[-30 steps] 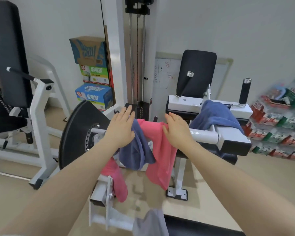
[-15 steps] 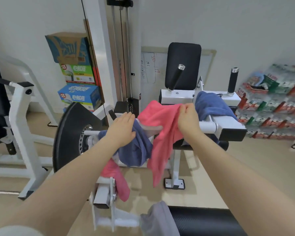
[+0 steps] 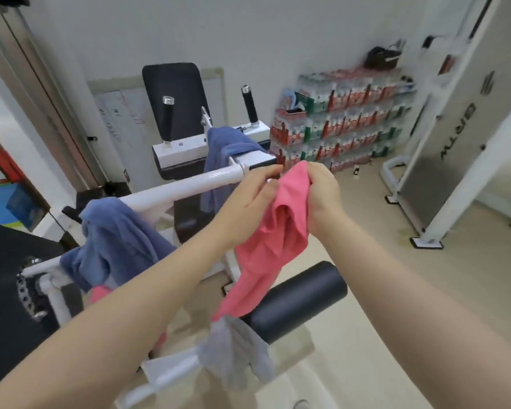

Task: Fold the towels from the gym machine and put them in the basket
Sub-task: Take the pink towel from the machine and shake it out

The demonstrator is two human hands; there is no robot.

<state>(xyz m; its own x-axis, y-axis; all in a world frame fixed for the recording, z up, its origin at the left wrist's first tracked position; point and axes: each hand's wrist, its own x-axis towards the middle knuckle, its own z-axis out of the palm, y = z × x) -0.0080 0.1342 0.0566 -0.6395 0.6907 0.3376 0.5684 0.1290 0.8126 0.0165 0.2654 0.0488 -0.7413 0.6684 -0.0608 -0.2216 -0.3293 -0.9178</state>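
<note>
**Both hands on the pink towel**

I see my right hand (image 3: 320, 191) bunched tight round the top of the pink towel (image 3: 270, 242), fingers curled into the cloth. My left hand (image 3: 248, 202) pinches its upper edge just beside it. The towel is crumpled and hangs lengthwise, down and leftward, clear of the white bar (image 3: 186, 187), its tail in front of the black roller (image 3: 295, 299).
</note>
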